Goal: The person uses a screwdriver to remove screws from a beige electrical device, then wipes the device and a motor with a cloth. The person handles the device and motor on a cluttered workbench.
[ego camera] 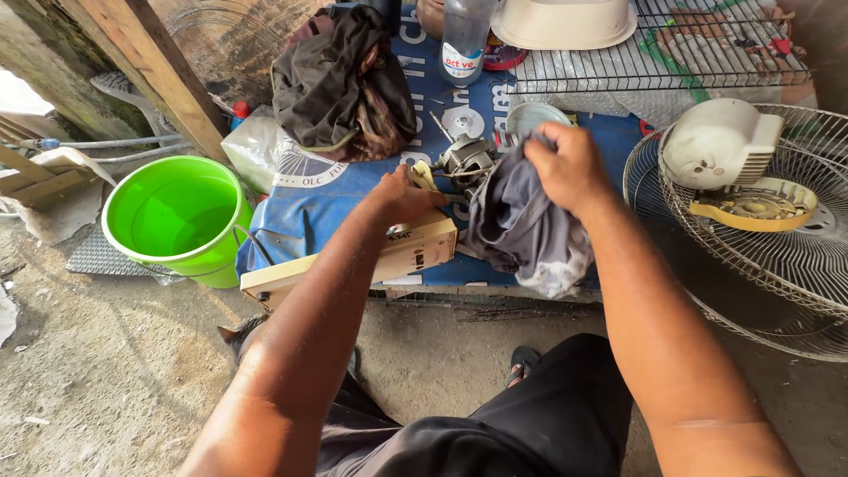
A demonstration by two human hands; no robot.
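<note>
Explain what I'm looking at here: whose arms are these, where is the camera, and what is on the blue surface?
The single picture comes from a camera worn on a person's head, looking down, so both arms are their own. The left hand rests on a cream fan housing beside a bare fan motor. The right hand grips a grey rag against that motor. These lie on a blue tarp with a dark cloth bundle and a plastic bottle. A green bucket stands on the ground to the left; wire fan guards lie on the right.
</note>
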